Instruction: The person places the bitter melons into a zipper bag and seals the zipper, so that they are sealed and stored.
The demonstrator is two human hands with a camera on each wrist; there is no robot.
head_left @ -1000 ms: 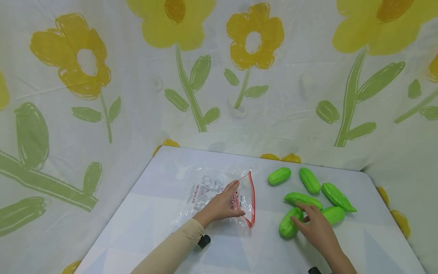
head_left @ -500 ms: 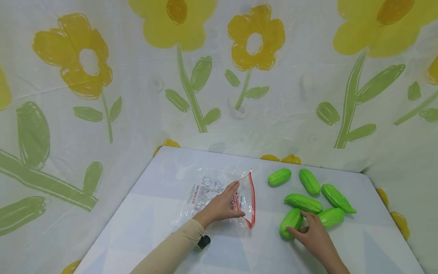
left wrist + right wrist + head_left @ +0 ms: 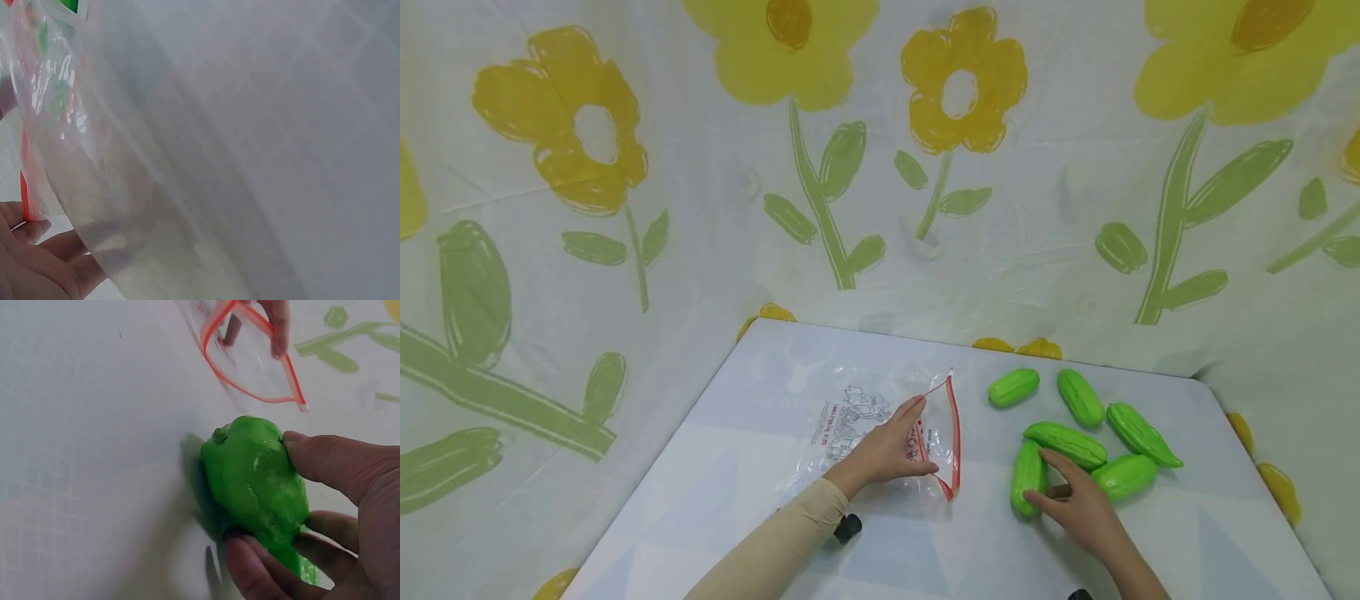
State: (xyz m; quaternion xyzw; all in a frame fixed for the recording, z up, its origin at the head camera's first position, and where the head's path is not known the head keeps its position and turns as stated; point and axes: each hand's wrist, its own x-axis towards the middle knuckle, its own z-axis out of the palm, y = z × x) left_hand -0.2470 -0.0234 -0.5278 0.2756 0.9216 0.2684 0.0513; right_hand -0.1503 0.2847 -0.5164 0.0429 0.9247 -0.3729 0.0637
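**Fingers hold a green gourd and the mouth of a clear bag**

Fingers (image 3: 325, 462) of the right hand (image 3: 1078, 508) curl round a green toy gourd (image 3: 1028, 478), thumb on one side and fingertips on the other, as the right wrist view shows plainly. That gourd lies on the tabletop (image 3: 745, 467), just to the right of the zip bag, its long axis pointing away from the person.

Behind the tabletop hangs a flowered cloth (image 3: 625, 167), pale with yellow blooms and green stems, which fills the background on every side.

On the tabletop, left of the held gourd, lies the clear zip bag (image 3: 865, 417) with printed markings and a red seal strip (image 3: 953, 433). Its mouth faces the gourd and stands open in a loop. The left hand (image 3: 887, 450) holds the bag at that mouth, fingers bent round the nearer lip, thumb underneath.

Beyond and to the right of the held gourd lie five more green gourds (image 3: 1066, 443): one touching it, another just beside the right hand, three farther back, set slightly apart.

A beige sleeve (image 3: 775, 542) covers the left forearm.
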